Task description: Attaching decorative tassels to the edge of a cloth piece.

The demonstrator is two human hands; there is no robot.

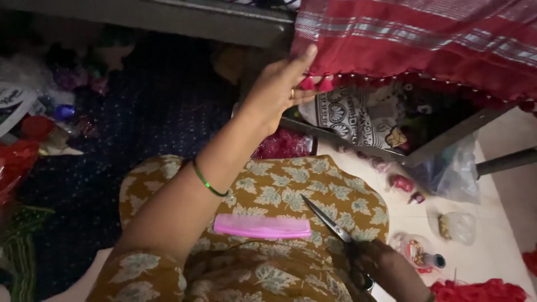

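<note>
In the head view, the left hand (pixel 277 89) is raised toward 12 o'clock, its fingers closed on the tasselled edge of a red cloth (pixel 425 39) with pale stripes; a pink tassel (pixel 307 84) is pinched at the fingertips, and a second one hangs just beside it. A green bangle (pixel 208 182) is worn on that forearm. The cloth is draped from about 1 o'clock to 3 o'clock, so the held edge lies directly at the grip, on its right side. The right hand (pixel 373 267) is seen low at about 5 o'clock, wrapped around the handles of a pair of scissors (pixel 330 222), whose shut blades point up toward 11 o'clock; the tip is well apart from the cloth edge. A pink comb (pixel 262 226) rests on the lap, on the leaf-patterned yellow garment (pixel 291 193), just left of the blades. Small plastic bags (pixel 456 226) of bits and a red heap (pixel 475 291) lie on the pale floor at 4 o'clock.
</note>
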